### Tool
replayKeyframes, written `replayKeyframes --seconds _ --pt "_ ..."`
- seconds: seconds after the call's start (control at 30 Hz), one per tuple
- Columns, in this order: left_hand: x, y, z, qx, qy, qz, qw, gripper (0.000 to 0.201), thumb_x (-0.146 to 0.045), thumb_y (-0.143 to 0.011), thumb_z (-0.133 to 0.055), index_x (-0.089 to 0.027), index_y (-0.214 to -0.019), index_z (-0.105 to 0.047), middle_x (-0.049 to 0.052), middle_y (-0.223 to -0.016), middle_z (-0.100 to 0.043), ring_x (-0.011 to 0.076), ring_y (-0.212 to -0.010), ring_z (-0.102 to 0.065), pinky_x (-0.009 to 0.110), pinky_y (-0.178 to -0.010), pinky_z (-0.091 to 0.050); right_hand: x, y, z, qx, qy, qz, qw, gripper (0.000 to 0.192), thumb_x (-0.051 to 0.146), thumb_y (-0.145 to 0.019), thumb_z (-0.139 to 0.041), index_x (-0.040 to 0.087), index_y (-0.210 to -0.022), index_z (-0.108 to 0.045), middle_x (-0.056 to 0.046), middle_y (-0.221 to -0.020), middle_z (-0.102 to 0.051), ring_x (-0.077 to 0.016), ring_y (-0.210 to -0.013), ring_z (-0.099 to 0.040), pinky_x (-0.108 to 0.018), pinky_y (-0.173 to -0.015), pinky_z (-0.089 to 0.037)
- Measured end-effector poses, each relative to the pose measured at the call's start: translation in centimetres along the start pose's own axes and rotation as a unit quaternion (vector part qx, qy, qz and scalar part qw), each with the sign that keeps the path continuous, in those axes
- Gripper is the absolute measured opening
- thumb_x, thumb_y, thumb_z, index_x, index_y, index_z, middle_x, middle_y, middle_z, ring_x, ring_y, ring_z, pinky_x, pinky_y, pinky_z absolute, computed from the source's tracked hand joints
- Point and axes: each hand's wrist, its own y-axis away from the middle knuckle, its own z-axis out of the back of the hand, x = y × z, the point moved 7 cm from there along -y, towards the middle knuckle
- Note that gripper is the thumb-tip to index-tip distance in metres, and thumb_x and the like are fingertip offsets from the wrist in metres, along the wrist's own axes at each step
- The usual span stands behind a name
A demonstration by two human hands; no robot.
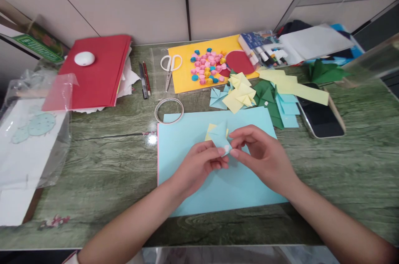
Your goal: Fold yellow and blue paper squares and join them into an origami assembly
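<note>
Both hands, left hand (199, 164) and right hand (260, 154), pinch a creased blue-yellow paper fold (219, 134) (firm grip).

Open worktop (102, 164) on the near left
Tape ring (169, 110), folded paper pieces (240, 95) and phone (321, 116) crowd the far side.

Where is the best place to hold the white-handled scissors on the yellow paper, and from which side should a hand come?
Probably by the handle loops of the scissors, coming from above and the far side. They lie flat on the yellow paper, loops toward the wall, closed blades pointing toward the person, so the rounded loops are the safer, easier hold.
</note>
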Motion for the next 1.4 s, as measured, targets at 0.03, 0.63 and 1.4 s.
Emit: replayKeyframes --seconds 0.03,0.63,1.4 --pt "0.4 -0.1 -0.1 0.01 0.029 0.03 0.999 0.017 -0.019 -0.07 -0.065 -0.013 -0.059 -0.053 0.001 -0.061 -0.062 0.0089 -0.058 -0.056 0.022 -0.059 -0.039 0.1 0.1 0.0 -0.003 0.01 0.013 1.0 0.025 0.01 -0.076 -0.058 0.027 -0.094 -0.056 0.003 -0.078 -0.056 -0.0123 -0.073 -0.055 -0.028 -0.071 -0.044" --pt "-0.9 0.2 -0.4 0.026 -0.036 -0.063 0.997 0.006 -0.017 -0.069 -0.067 -0.012 -0.069 -0.063 0.001 -0.063 -0.063 0.0099 -0.06 -0.057 0.024 -0.062 -0.039 0.6 0.3 0.0 0.021 -0.032 -0.001 0.999 0.021 0.014 -0.077 -0.059 0.026 -0.093 -0.053 0.003 -0.077 -0.054 -0.0118 -0.071 -0.051 -0.027 -0.067 -0.041" --pt "-1.1 -0.3 0.4 0.028 -0.082 -0.002 0.996 0.016 -0.026 -0.068 -0.07 -0.012 -0.065 -0.062 0.0 -0.064 -0.063 0.0065 -0.057 -0.055 0.021 -0.058 -0.037 0.6 -0.7 1.2 0.017 0.087 -0.009 0.996 0.006 0.027 -0.076 -0.062 0.023 -0.08 -0.063 -0.001 -0.077 -0.064 -0.016 -0.072 -0.059 -0.03 -0.066 -0.049"
